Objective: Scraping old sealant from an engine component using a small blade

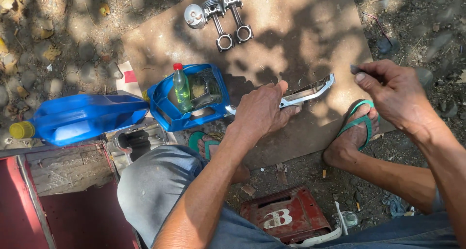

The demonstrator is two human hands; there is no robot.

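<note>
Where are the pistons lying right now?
The three pistons lie at the top of the head view on the brown board, beyond the cut blue container and away from both hands.

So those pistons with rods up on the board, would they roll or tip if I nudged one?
Likely yes: the pistons lie on their sides on the flat board, and their crowns are round, so one might roll a little. The attached rods would probably stop a full roll. Being metal, they're likely stiff and heavy for their size.

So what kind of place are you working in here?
Probably an outdoor, makeshift engine-repair spot: bare dirt ground with dry leaves, pistons with connecting rods laid on a board, and a blue oil jug nearby.
</note>
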